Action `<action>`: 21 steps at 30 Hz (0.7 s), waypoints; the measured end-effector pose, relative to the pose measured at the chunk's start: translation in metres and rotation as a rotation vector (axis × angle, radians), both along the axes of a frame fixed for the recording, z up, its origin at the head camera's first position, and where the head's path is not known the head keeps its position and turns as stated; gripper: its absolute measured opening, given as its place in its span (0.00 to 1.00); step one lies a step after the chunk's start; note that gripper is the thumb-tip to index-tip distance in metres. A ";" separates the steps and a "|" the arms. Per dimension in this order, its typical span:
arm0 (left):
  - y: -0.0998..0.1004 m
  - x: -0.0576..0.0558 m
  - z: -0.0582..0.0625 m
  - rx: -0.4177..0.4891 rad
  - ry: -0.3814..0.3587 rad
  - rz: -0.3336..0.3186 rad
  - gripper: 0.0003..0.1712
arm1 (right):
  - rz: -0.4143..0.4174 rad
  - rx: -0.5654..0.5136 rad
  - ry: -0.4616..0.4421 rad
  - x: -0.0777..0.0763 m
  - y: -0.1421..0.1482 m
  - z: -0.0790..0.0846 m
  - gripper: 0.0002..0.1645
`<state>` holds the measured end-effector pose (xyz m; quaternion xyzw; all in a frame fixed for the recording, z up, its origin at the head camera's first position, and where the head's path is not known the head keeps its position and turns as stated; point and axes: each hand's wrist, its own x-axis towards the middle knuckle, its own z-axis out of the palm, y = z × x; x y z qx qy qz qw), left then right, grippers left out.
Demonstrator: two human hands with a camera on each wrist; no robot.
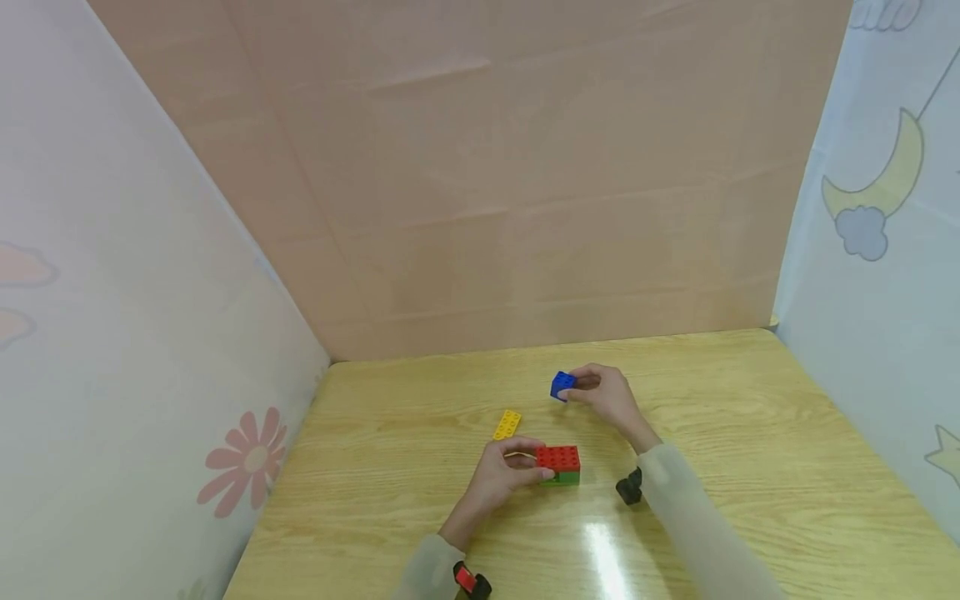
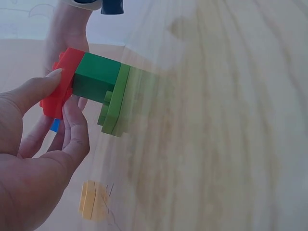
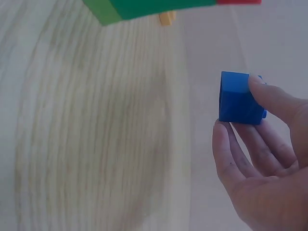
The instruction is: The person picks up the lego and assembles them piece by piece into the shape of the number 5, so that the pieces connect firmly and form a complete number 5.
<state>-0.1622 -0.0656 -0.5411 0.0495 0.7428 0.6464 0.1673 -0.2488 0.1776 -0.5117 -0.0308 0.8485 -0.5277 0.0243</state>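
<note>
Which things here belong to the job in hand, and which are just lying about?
Apparently in use:
red studded plastic block, dark green plastic block, light green studded plastic plate: stacked, in left hand
blue cube-shaped plastic block, in right hand

Lying about:
yellow flat studded plastic plate, untouched on the wood-grain table; possibly for later

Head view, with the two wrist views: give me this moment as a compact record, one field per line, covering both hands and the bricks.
Left hand: pinches the red brick
Under the red brick: dark green brick, then light green plate jutting out past one side
Right hand: pinches the blue brick, held above the table
Yellow plate: on the table, untouched, studs up
Blue brick attached: no
</note>
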 end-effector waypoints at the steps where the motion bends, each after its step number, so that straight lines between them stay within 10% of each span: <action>1: 0.000 0.000 0.000 0.005 0.005 -0.003 0.22 | 0.008 -0.004 0.000 0.002 -0.001 0.002 0.26; 21: -0.002 0.000 0.000 0.021 0.027 -0.013 0.23 | 0.161 -0.126 0.000 0.053 -0.021 0.032 0.26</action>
